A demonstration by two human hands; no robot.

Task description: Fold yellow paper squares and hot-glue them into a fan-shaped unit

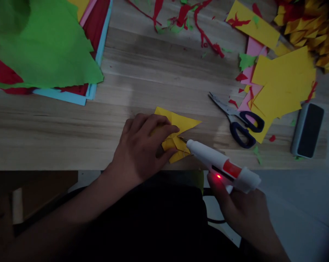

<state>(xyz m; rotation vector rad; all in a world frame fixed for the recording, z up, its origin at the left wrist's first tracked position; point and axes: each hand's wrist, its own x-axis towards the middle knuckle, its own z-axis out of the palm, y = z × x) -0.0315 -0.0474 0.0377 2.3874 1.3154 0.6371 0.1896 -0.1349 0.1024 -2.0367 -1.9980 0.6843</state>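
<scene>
A folded yellow paper piece (pixel 181 125) lies near the front edge of the wooden table (pixel 142 72). My left hand (pixel 142 145) presses down on it, fingers curled over its left part. My right hand (pixel 243 211) grips a white glue gun (pixel 221 165) with a red light glowing on its body. The gun's metal tip touches the folded paper just right of my left fingers.
Dark-handled scissors (pixel 239 120) lie to the right of the paper. Yellow and pink sheets (pixel 281 83) and a grey-and-black block (pixel 308 129) sit at the right. Green, red and blue sheets (pixel 50 47) are stacked at the back left. Red and green scraps (pixel 197 22) litter the far side.
</scene>
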